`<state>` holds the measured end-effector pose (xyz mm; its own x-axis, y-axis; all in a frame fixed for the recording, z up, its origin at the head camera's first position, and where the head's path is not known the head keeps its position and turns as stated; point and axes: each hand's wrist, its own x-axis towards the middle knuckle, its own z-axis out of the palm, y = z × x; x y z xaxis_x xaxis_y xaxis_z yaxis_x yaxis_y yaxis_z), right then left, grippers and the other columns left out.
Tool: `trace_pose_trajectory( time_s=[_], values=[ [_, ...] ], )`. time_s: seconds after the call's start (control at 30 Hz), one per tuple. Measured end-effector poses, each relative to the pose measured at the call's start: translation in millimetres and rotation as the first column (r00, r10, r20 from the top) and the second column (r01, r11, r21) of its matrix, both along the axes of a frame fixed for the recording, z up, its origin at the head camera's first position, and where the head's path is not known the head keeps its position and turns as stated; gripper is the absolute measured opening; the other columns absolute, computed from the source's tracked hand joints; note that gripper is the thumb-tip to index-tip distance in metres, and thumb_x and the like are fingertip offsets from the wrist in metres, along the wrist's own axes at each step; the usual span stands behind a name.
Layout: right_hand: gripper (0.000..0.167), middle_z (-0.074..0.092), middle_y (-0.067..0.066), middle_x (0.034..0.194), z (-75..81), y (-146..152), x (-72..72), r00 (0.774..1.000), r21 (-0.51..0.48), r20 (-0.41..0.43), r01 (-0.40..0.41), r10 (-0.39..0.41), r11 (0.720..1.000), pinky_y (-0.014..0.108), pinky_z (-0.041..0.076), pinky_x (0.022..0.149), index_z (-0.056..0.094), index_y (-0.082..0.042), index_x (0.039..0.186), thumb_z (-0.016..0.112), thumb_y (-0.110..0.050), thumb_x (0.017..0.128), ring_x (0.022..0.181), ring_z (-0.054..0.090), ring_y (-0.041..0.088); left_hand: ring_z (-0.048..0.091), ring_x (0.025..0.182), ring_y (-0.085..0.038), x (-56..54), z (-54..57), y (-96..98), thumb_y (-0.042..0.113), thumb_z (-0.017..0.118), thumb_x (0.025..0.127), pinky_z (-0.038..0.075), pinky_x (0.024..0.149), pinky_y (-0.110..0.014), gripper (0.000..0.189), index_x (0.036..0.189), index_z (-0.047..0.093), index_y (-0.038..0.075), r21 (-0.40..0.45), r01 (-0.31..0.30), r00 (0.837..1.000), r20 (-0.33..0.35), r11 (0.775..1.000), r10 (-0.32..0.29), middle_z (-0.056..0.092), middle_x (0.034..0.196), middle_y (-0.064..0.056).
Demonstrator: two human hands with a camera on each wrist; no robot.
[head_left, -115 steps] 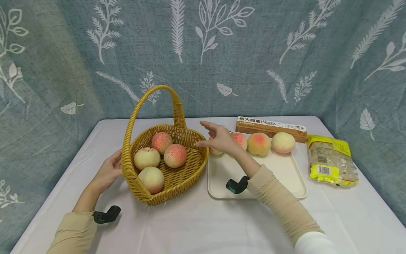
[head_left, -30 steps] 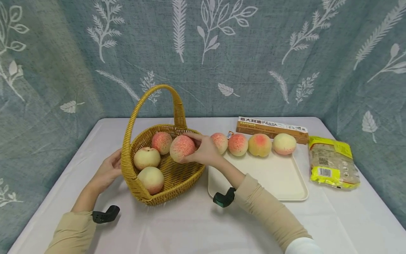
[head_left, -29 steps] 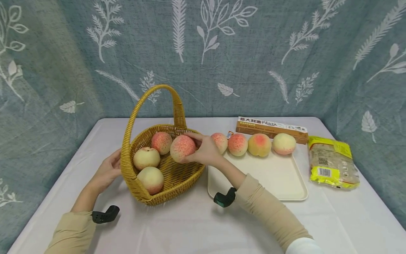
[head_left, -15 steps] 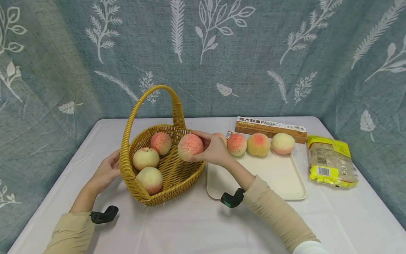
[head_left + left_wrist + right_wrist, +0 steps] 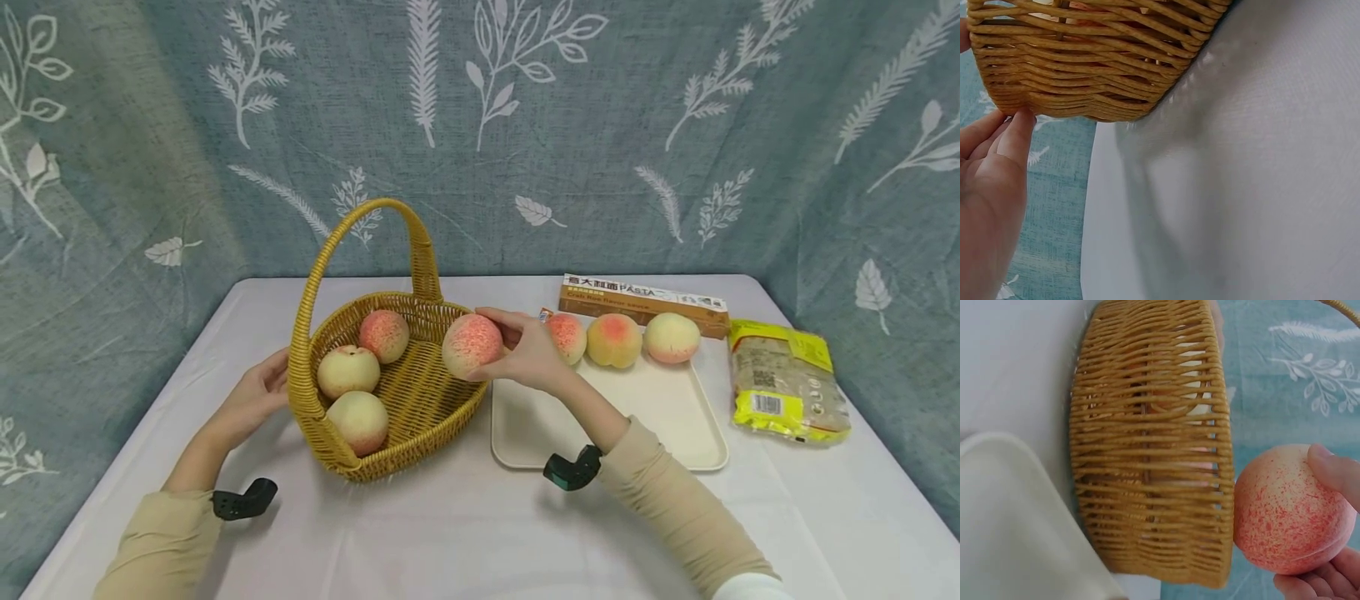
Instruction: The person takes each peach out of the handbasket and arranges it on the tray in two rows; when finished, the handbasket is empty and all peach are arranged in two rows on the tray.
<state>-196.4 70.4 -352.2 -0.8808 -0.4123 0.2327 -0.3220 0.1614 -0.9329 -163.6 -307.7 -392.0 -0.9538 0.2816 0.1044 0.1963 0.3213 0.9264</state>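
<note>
A speckled peach (image 5: pixel 472 345) is held in the right hand (image 5: pixel 529 354), fingers curled round it, above the right rim of the wicker basket (image 5: pixel 420 433). The left hand (image 5: pixel 251 398) is laid against the basket's left wall with nearly straight fingers; nothing is gripped by it. From the head view three more peaches (image 5: pixel 348 371) are seen lying inside the basket, and three others (image 5: pixel 613 340) in a row at the far edge of a cream tray (image 5: pixel 660 417). Only the right wrist view shows the peach (image 5: pixel 1292 509) just clear of the woven wall (image 5: pixel 1154 450), with fingertips (image 5: pixel 1334 472) on its skin. In the left wrist view, fingertips (image 5: pixel 1017 134) are seen touching the basket's lower weave (image 5: pixel 1085 62). The surface (image 5: pixel 450 533) is covered in white cloth; a pasta box (image 5: pixel 642 299) and a yellow packet (image 5: pixel 786 382) are set beside the tray. A blue leaf-printed curtain (image 5: pixel 570 125) is hung behind.
</note>
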Motion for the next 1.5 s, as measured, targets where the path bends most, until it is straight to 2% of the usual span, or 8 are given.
trace_pose_trajectory(
  time_s=[0.13,0.5,0.77,1.0,1.03,1.27,1.4,1.5],
  values=[
    [0.078,0.053,0.021,0.137,-0.8,8.6,0.4,1.0,0.007,0.006,0.02,-0.02,1.0,0.033,0.047,0.1,0.05,0.005,0.138,0.083,0.006,0.067,0.124,0.053,0.03,0.041,0.107,0.02,0.4,1.4,-0.1,-0.002,0.059,0.09,0.039,0.09,-0.005,0.074,0.147,0.015,-0.017,-0.005,0.009,1.0,-0.003,1.0,-0.009,0.022,0.145,-0.042],
    [0.079,0.054,0.021,0.136,-0.4,35.0,-1.5,0.991,-0.023,0.042,0.126,-0.125,0.992,0.031,0.047,0.099,0.049,0.006,0.138,0.083,0.009,0.066,0.124,0.053,0.031,0.04,0.109,0.018,0.9,5.5,-0.6,0.002,0.058,0.093,0.039,0.089,-0.005,0.073,0.148,0.014,-0.015,-0.038,0.031,0.999,0.013,0.999,-0.031,0.022,0.147,-0.04],
    [0.079,0.052,0.02,0.138,-5.1,50.6,-4.8,0.975,-0.02,0.132,0.181,-0.176,0.983,0.031,0.046,0.1,0.048,0.004,0.139,0.081,0.009,0.068,0.126,0.051,0.031,0.039,0.118,0.009,0.4,5.7,-2.2,0.006,0.059,0.094,0.039,0.09,-0.006,0.074,0.15,0.013,-0.011,-0.094,0.011,0.999,0.031,0.995,-0.008,0.022,0.15,-0.036],
    [0.077,0.046,0.023,0.142,-19.9,60.6,-3.4,0.971,-0.003,0.175,0.169,-0.166,0.986,0.035,0.043,0.103,0.046,0.009,0.139,0.08,0.009,0.07,0.129,0.048,0.033,0.039,0.13,-0.009,-0.6,6.1,-1.0,0.007,0.059,0.095,0.039,0.09,-0.006,0.074,0.151,0.013,-0.01,-0.118,0.001,0.999,0.039,0.993,0.003,0.023,0.151,-0.034],
    [0.077,0.047,0.022,0.142,-22.6,61.1,-3.1,0.969,0.007,0.179,0.171,-0.17,0.985,0.035,0.043,0.104,0.047,0.009,0.138,0.08,0.008,0.07,0.129,0.048,0.033,0.04,0.128,-0.006,-0.6,5.9,-0.8,0.007,0.059,0.095,0.039,0.09,-0.006,0.074,0.151,0.013,-0.01,-0.112,0.003,0.999,0.035,0.994,0.001,0.023,0.15,-0.035],
    [0.074,0.05,0.021,0.14,-35.9,59.2,0.4,0.967,0.047,0.18,0.175,-0.181,0.983,0.037,0.04,0.106,0.05,0.008,0.137,0.08,0.007,0.069,0.128,0.048,0.032,0.04,0.126,-0.003,-1.5,5.3,-0.9,0.006,0.059,0.095,0.039,0.09,-0.006,0.073,0.151,0.014,-0.01,-0.115,-0.003,1.0,0.027,0.993,0.007,0.024,0.15,-0.034],
    [0.073,0.049,0.021,0.141,-41.0,56.7,1.3,0.967,0.046,0.187,0.167,-0.173,0.985,0.036,0.041,0.105,0.049,0.009,0.137,0.079,0.008,0.07,0.128,0.048,0.033,0.038,0.113,0.014,-1.3,2.9,-1.5,0.004,0.059,0.094,0.039,0.09,-0.005,0.071,0.149,0.017,-0.012,-0.09,0.003,1.0,-0.004,0.996,-0.004,0.025,0.148,-0.036],
    [0.074,0.049,0.022,0.14,-43.6,55.1,2.1,0.967,0.054,0.19,0.165,-0.172,0.985,0.036,0.041,0.105,0.049,0.01,0.137,0.08,0.007,0.07,0.128,0.048,0.033,0.038,0.11,0.018,-1.2,1.4,-1.9,0.003,0.059,0.094,0.039,0.089,-0.005,0.071,0.149,0.017,-0.013,-0.075,0.011,1.0,-0.016,0.997,-0.012,0.025,0.147,-0.038]
  ],
)
